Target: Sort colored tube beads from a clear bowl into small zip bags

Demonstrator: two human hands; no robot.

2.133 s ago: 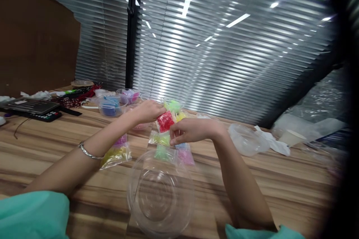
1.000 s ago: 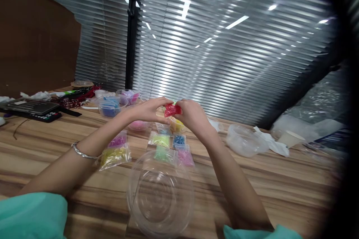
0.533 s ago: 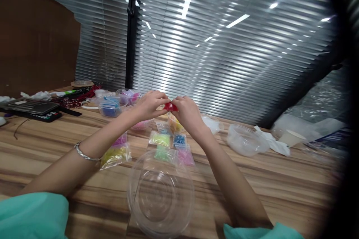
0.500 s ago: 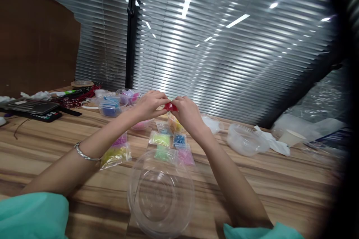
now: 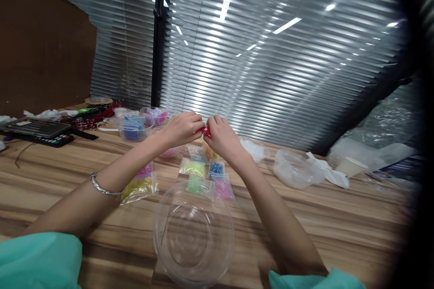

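Pinched between both hands is a small red packet (image 5: 206, 131), raised above the far part of the table. My left hand (image 5: 183, 129) has its fingers closed on the packet's left side, and my right hand (image 5: 222, 135) grips its right side. Below the hands lie small bags of beads: yellow-green (image 5: 192, 168), blue (image 5: 217, 168), green (image 5: 195, 184) and pink (image 5: 223, 188). A clear round container (image 5: 194, 235) stands nearest to me. An orange-yellow item behind my right wrist is partly hidden.
Tubs of blue (image 5: 132, 128) and purple (image 5: 155, 116) pieces stand at the back left, beside red cords (image 5: 88, 119) and a black device (image 5: 40, 131). Rightward are a clear bowl (image 5: 297, 169), white tissue (image 5: 328, 170) and a paper cup (image 5: 351, 167). A yellow bag (image 5: 139, 188) lies left.
The fingers of both hands have shifted and curled more around the red packet, and less of it shows now. Both hands stay in nearly the same place.
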